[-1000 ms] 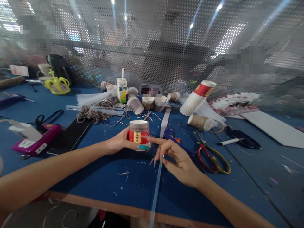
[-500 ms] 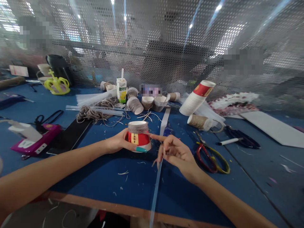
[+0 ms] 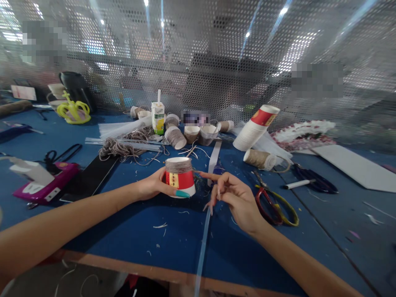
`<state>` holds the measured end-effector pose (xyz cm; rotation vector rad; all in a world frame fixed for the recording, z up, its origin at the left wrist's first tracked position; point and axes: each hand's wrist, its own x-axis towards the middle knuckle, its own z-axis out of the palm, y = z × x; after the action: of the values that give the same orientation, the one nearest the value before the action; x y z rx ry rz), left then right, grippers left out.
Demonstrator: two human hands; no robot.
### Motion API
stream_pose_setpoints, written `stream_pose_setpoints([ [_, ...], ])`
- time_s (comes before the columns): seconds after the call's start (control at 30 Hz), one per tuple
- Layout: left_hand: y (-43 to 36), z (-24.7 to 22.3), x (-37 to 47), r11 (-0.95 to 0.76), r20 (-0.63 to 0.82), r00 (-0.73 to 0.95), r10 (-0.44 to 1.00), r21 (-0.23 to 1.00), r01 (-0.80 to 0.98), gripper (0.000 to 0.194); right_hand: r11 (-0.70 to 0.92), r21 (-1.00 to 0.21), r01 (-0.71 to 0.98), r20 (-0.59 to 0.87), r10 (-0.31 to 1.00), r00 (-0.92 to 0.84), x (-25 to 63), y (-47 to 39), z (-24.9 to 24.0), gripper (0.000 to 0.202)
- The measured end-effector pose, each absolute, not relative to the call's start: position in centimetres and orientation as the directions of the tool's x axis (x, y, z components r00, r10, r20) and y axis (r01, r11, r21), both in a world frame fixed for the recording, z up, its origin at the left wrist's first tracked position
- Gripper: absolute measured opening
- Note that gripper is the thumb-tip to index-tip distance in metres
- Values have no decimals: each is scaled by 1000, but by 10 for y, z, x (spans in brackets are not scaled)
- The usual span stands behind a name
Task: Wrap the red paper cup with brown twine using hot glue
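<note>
My left hand [image 3: 159,182] is closed around the side of a small paper cup [image 3: 185,180], which it holds upright above the blue table. The cup is red and white with a yellow label, and grey-brown cord [image 3: 178,165] is wound round its upper part, below the white rim. To the right of the cup is my right hand [image 3: 230,192], its index finger stretched toward the cup and its other fingers curled. A short length of cord appears to run from the winding to that index fingertip; its course inside the curled fingers is hidden.
Scissors [image 3: 275,206] lie beside my right wrist, with a white pen [image 3: 299,184] farther right. Behind are a leaning cup stack [image 3: 256,128], a cord-wrapped cup [image 3: 260,159], tangled cord [image 3: 120,148] and a drink carton [image 3: 158,118]. A purple power strip [image 3: 46,183] lies left.
My right hand has moved slightly right, and its index fingertip now stands a little away from the cup. My left hand keeps the cup in nearly the same place.
</note>
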<state>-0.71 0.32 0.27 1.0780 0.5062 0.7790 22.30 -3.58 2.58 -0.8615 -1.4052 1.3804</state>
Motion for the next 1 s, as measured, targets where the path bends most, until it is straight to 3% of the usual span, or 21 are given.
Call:
stream_pose_setpoints([
  [0.17, 3, 2, -4, 250, -7, 611, 792, 916, -314, 62, 177, -970, -167, 213, 950, -229, 223, -35, 24, 20],
  [0.37, 2, 1, -1, 216, -19, 580, 815, 938, -273, 62, 68, -984, -162, 146, 827, -542, 218, -46, 26, 23],
  [0.57, -2, 5, 0, 223, -59, 554, 831, 947, -233, 61, 10, -993, -122, 80, 808, -584, 216, -51, 25, 23],
  [0.83, -1, 4, -1, 214, -58, 553, 831, 951, -222, 66, 50, -986, -157, 126, 841, -526, 218, -44, 28, 21],
  [1.0, 0, 2, 0, 213, -58, 540, 840, 950, -229, 69, 188, -971, -150, 231, 903, -363, 223, -43, 24, 17],
])
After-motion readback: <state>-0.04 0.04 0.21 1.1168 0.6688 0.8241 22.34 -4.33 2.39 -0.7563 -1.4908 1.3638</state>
